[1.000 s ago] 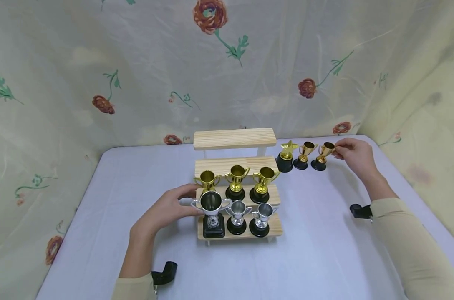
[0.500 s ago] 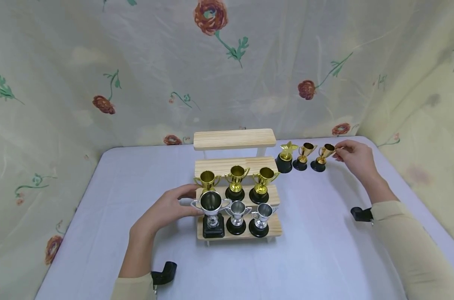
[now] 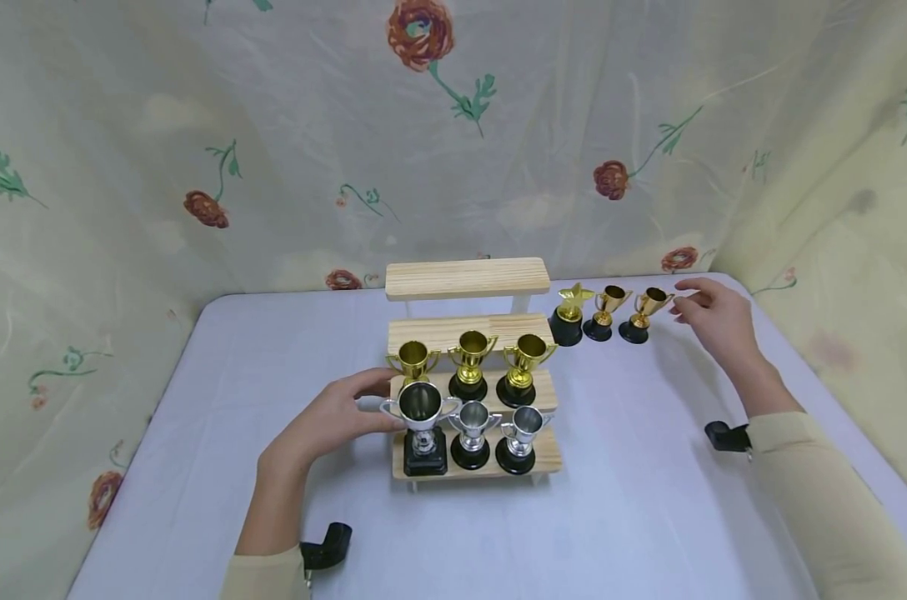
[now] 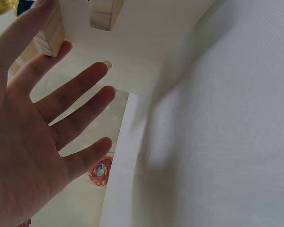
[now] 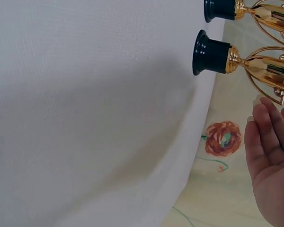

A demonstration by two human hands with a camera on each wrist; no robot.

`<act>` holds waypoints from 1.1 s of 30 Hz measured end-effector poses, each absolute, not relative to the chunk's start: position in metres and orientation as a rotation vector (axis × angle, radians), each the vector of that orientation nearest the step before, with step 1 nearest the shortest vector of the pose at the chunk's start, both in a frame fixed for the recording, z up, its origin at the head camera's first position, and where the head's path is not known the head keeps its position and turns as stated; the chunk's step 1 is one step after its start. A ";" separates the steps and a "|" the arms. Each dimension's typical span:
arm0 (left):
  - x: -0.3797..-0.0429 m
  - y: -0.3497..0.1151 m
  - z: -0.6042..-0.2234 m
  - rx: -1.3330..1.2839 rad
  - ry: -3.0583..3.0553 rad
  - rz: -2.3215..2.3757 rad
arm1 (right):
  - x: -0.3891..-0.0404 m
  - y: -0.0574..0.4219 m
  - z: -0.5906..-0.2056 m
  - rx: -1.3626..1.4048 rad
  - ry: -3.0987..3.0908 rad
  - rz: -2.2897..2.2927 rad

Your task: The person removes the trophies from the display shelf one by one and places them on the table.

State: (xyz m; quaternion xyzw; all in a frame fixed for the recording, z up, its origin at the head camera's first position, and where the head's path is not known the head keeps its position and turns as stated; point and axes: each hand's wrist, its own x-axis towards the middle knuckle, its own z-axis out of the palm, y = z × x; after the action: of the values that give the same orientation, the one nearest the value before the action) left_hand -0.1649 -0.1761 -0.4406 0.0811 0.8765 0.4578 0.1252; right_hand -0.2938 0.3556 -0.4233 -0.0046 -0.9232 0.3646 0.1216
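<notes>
A tiered wooden display stand (image 3: 468, 279) with white sides stands mid-table. My left hand (image 3: 341, 417) holds the left end of its second-lowest board between thumb and index finger; the left wrist view shows the other fingers spread. Beside that hand, a large silver trophy cup (image 3: 422, 417) stands on the lowest board and a gold trophy cup (image 3: 413, 358) on the board behind. At the back right, my right hand (image 3: 719, 321) is beside the handle of the outermost small gold trophy cup (image 3: 643, 315). Its fingers are loosely bent; in the right wrist view they lie close to that handle (image 5: 278, 97).
Two small silver cups (image 3: 472, 433) share the lowest board; two more gold cups (image 3: 470, 365) stand behind them. A gold star trophy (image 3: 569, 315) and another small gold cup (image 3: 605, 312) stand right of the stand. Floral cloth (image 3: 273, 150) surrounds the white-covered table (image 3: 611, 517).
The right hand's fingers have loosened from the outer gold trophy cup's handle and drawn slightly to the right. The cup remains upright in place. My left hand stays at the stand.
</notes>
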 end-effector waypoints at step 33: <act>-0.164 -0.177 -0.441 0.256 2.541 1.351 | -0.238 0.297 -0.409 0.187 -2.468 1.178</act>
State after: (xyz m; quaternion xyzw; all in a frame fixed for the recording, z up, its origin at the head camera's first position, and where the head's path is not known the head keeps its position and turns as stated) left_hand -0.1645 -0.1767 -0.4408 0.0878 0.8725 0.4638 0.1261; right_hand -0.2384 0.2971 -0.4086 0.0668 -0.8825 0.4210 0.1988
